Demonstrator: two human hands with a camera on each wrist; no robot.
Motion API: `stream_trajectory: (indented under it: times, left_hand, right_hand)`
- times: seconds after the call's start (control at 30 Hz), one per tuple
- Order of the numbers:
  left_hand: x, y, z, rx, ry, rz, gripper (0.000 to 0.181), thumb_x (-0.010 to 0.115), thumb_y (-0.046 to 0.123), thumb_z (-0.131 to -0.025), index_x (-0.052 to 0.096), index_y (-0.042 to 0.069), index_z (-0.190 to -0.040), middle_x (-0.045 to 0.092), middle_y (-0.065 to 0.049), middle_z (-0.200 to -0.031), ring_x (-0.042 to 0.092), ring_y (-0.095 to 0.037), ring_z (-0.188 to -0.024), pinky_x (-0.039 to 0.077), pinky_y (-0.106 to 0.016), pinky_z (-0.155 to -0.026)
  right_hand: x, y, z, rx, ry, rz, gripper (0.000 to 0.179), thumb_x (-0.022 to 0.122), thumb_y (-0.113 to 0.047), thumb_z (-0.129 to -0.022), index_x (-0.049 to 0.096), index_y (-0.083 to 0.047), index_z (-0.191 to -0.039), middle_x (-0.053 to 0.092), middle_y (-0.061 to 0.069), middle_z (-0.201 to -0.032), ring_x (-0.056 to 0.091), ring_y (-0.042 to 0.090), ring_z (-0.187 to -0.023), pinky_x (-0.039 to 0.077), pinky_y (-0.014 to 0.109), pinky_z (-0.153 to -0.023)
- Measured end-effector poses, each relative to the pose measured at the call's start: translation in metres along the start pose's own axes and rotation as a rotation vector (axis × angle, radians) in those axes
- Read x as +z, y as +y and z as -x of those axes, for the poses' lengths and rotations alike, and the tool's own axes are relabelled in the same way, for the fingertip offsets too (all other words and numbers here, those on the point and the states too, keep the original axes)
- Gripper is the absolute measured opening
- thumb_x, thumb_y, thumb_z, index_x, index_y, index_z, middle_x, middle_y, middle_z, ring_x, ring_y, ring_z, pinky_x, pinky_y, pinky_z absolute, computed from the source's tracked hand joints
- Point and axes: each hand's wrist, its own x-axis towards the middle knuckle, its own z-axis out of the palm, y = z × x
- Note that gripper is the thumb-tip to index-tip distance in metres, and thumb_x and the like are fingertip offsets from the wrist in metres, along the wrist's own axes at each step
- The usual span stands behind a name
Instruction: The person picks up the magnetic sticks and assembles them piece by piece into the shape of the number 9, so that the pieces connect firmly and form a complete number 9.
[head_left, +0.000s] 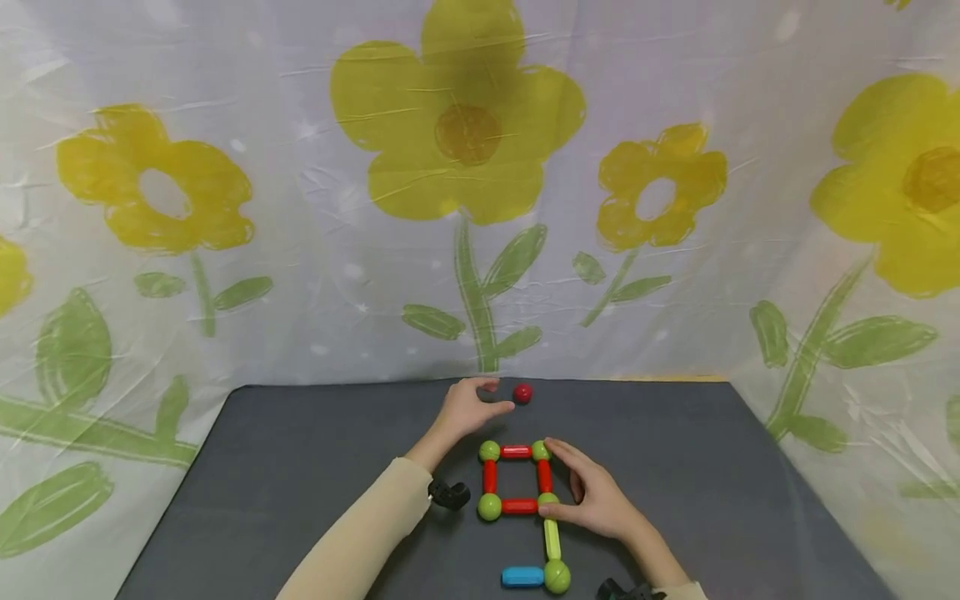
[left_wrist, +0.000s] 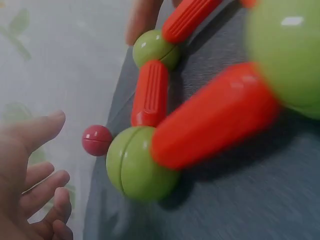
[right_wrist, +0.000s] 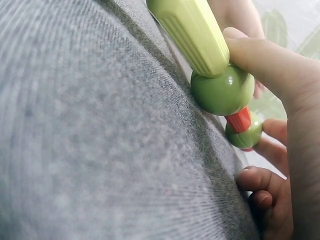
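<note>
My left hand reaches to the far side of the table, thumb and fingers spread apart beside a small red ball. Nothing is between its fingers. Closer in lies a magnetic rod-and-ball figure: red rods and green balls form a square. From its near right corner a yellow-green rod runs to another green ball, with a blue rod pointing left. My right hand holds the square's right side, thumb at the near corner ball, index finger at the far one.
The figure and the red ball lie on a dark grey table. A pale cloth printed with yellow flowers hangs behind and at the sides. Black wrist straps sit on both wrists.
</note>
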Motion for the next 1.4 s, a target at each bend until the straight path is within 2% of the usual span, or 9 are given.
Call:
stream_trajectory:
  times: [0.17, 0.33, 0.53, 0.77, 0.9, 1.2, 1.4]
  left_hand:
    - [0.018, -0.001, -0.022, -0.040, 0.001, 0.051, 0.058, 0.087, 0.033, -0.091, 0.070, 0.006, -0.140, 0.074, -0.012, -0.129, 0.065, -0.036, -0.126, 0.052, -0.053, -0.104]
    - [0.033, -0.001, -0.034, -0.095, 0.021, 0.071, 0.058, 0.088, 0.032, -0.090, 0.071, 0.006, -0.138, 0.074, -0.013, -0.130, 0.064, -0.036, -0.127, 0.051, -0.052, -0.106]
    - [0.040, -0.001, -0.039, -0.144, 0.058, 0.088, 0.055, 0.091, 0.031, -0.087, 0.075, 0.006, -0.133, 0.075, -0.012, -0.127, 0.066, -0.035, -0.125, 0.051, -0.051, -0.106]
    - [0.045, 0.001, -0.045, -0.140, 0.068, 0.034, 0.045, 0.093, 0.031, -0.084, 0.081, 0.009, -0.122, 0.080, -0.008, -0.115, 0.071, -0.031, -0.113, 0.054, -0.049, -0.101]
    - [0.049, 0.001, -0.049, -0.137, 0.073, 0.015, 0.038, 0.093, 0.030, -0.084, 0.083, 0.011, -0.116, 0.081, -0.005, -0.107, 0.073, -0.028, -0.106, 0.055, -0.048, -0.098]
    - [0.039, 0.005, -0.042, -0.145, 0.064, 0.005, 0.035, 0.090, 0.033, -0.087, 0.084, 0.012, -0.115, 0.081, -0.006, -0.109, 0.072, -0.028, -0.106, 0.056, -0.047, -0.096]
    - [0.027, 0.010, -0.033, -0.093, 0.061, 0.068, 0.038, 0.090, 0.031, -0.088, 0.083, 0.011, -0.119, 0.080, -0.007, -0.112, 0.073, -0.027, -0.106, 0.059, -0.044, -0.091]
  right_hand:
    - [0.000, 0.000, -0.001, 0.004, 0.009, -0.003, 0.089, 0.089, -0.039, -0.088, 0.047, -0.009, -0.161, 0.050, 0.015, -0.160, 0.041, 0.003, -0.058, 0.039, 0.021, -0.055]
    - [0.000, 0.001, -0.001, -0.008, 0.008, -0.008, 0.089, 0.088, -0.039, -0.088, 0.047, -0.010, -0.161, 0.050, 0.015, -0.160, 0.041, 0.001, -0.057, 0.040, 0.022, -0.053]
    - [0.003, 0.003, -0.002, -0.005, -0.004, -0.012, 0.090, 0.088, -0.042, -0.088, 0.047, -0.012, -0.162, 0.048, 0.011, -0.163, 0.041, 0.000, -0.058, 0.042, 0.021, -0.055]
    - [0.002, 0.002, -0.003, -0.034, 0.014, -0.005, 0.089, 0.089, -0.038, -0.088, 0.047, -0.008, -0.160, 0.049, 0.015, -0.161, 0.041, 0.001, -0.057, 0.041, 0.021, -0.055]
    - [0.000, 0.003, -0.001, -0.018, 0.016, -0.001, 0.089, 0.089, -0.039, -0.087, 0.048, -0.009, -0.161, 0.050, 0.014, -0.161, 0.041, 0.002, -0.058, 0.040, 0.020, -0.055]
    - [0.001, 0.003, -0.001, -0.019, 0.012, -0.003, 0.088, 0.089, -0.040, -0.088, 0.048, -0.012, -0.161, 0.049, 0.014, -0.161, 0.041, 0.001, -0.057, 0.040, 0.021, -0.054]
    - [0.000, 0.004, -0.001, -0.021, 0.018, 0.003, 0.089, 0.089, -0.040, -0.088, 0.047, -0.010, -0.161, 0.050, 0.013, -0.160, 0.041, 0.002, -0.057, 0.040, 0.021, -0.054]
